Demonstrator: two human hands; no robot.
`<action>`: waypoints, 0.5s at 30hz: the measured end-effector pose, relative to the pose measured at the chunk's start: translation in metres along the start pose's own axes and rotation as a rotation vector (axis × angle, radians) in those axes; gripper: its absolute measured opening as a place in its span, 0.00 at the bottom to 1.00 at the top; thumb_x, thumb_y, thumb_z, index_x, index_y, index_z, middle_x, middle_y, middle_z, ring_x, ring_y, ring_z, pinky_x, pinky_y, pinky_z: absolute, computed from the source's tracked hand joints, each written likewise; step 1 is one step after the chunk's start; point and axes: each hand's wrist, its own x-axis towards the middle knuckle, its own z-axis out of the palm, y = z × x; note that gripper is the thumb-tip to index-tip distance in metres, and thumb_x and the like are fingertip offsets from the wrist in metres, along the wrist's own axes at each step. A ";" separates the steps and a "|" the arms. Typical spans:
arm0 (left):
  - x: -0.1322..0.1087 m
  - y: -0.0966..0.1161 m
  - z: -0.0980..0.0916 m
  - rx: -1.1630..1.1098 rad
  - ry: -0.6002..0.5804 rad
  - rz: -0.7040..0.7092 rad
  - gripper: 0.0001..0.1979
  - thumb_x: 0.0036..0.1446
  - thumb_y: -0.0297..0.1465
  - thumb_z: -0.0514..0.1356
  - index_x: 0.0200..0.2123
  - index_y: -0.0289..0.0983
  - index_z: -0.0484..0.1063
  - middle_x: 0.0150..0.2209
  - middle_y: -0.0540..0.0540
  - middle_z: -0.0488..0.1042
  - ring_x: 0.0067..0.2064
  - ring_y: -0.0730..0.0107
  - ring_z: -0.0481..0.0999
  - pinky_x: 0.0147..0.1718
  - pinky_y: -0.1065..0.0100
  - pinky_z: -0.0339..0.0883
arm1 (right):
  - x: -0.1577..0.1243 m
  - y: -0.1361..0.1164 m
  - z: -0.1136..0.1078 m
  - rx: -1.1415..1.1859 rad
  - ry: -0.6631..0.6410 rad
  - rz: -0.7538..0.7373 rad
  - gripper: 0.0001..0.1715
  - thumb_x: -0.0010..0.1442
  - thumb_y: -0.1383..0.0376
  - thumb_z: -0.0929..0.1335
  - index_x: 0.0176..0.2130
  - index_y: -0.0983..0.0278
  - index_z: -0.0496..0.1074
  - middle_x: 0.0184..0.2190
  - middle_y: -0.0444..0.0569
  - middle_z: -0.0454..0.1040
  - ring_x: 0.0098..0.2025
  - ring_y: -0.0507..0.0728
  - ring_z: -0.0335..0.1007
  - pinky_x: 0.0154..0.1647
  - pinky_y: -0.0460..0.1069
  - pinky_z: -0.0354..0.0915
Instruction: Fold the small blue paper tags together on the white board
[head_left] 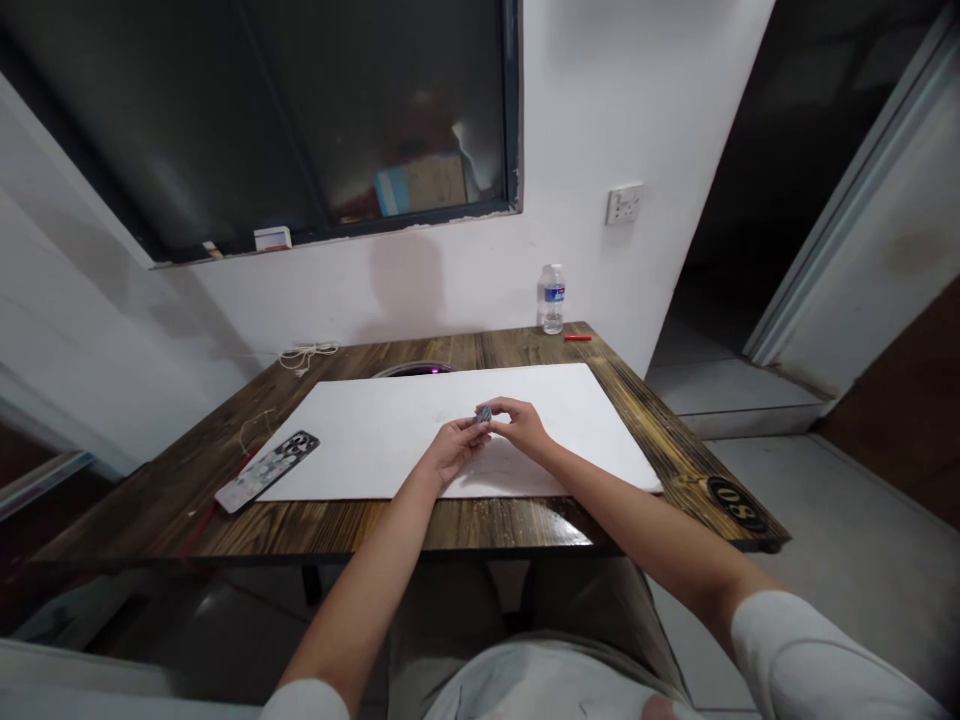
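A small, dark grey, blocky object [484, 413] is held between my two hands, just above a white board [375, 430] lying on the table. It is too small in view for me to tell its kind. My left hand [456, 446] grips it from the left and below, thumb and fingers closed. From the right, my right hand [519, 424] pinches it with thumb and index finger, the other fingers curled and partly hidden.
The wooden table [480, 525] stands against a white wall. On it are a phone in a patterned case [268, 470], a white cable [307, 352], a plastic water bottle [553, 300], a red pen-like object [577, 338] and a round black disc [735, 502].
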 end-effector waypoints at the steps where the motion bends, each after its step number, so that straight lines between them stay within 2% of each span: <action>1: 0.000 0.000 0.000 -0.006 -0.004 0.002 0.18 0.35 0.33 0.77 0.30 0.31 0.80 0.24 0.48 0.74 0.27 0.78 0.71 0.30 0.72 0.61 | 0.000 -0.001 0.000 -0.015 0.003 -0.007 0.13 0.54 0.58 0.73 0.39 0.62 0.79 0.38 0.50 0.81 0.40 0.57 0.75 0.45 0.53 0.69; 8: 0.002 -0.003 -0.005 -0.035 -0.020 -0.007 0.18 0.38 0.33 0.76 0.34 0.32 0.80 0.28 0.46 0.76 0.29 0.76 0.72 0.29 0.73 0.60 | 0.000 -0.001 0.000 -0.067 0.052 -0.003 0.16 0.53 0.55 0.74 0.40 0.61 0.80 0.34 0.49 0.80 0.36 0.57 0.73 0.42 0.53 0.67; 15: 0.002 -0.002 -0.002 -0.047 -0.036 0.036 0.17 0.38 0.31 0.76 0.32 0.31 0.79 0.23 0.49 0.72 0.24 0.80 0.66 0.27 0.73 0.56 | -0.002 0.002 0.001 -0.057 0.039 -0.028 0.18 0.54 0.55 0.74 0.42 0.60 0.80 0.34 0.50 0.80 0.35 0.56 0.72 0.38 0.51 0.66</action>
